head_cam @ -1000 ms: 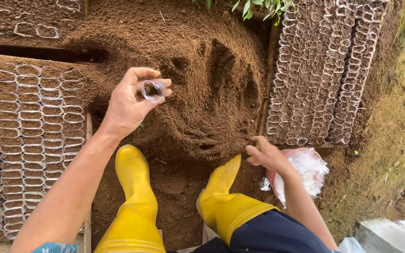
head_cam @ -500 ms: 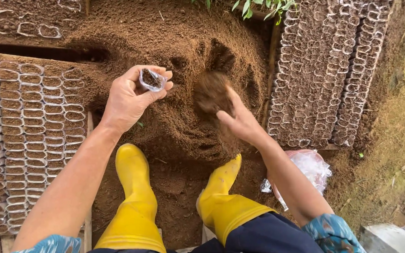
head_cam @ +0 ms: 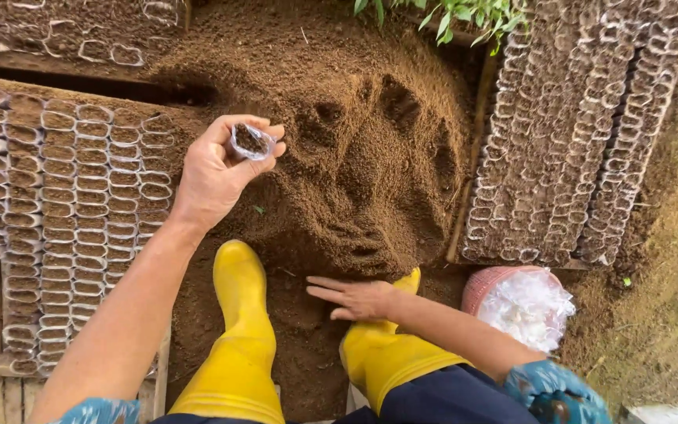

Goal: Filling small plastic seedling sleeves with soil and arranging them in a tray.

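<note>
Here a small clear plastic bag (head_cam: 251, 141), partly filled with dark soil, sits pinched between the thumb and fingertips of the left hand (head_cam: 215, 174). Its open mouth faces up toward the camera, so its long axis runs roughly vertical; how long it is below the fingers cannot be told. The left hand is raised above the soil heap (head_cam: 355, 157), fingers curled around the bag, forearm reaching up from the lower left.

The right hand (head_cam: 355, 298) lies flat and open, palm down, fingers stretched to the left and holding nothing. It rests low at the near foot of the heap, just above the right yellow boot (head_cam: 390, 357). The left yellow boot (head_cam: 238, 338) stands beside it; two boots in all, toes toward the heap.

One heap of brown soil fills the middle, with finger grooves scooped into its face. To its left edge stands a block of filled bags (head_cam: 72, 228) in tight rows, too many to count. To its right a second block of bags (head_cam: 574, 133) runs along a wooden board. Near the lower right, one pink basket (head_cam: 484, 281) holds a bundle of empty clear bags (head_cam: 526, 308).
</note>
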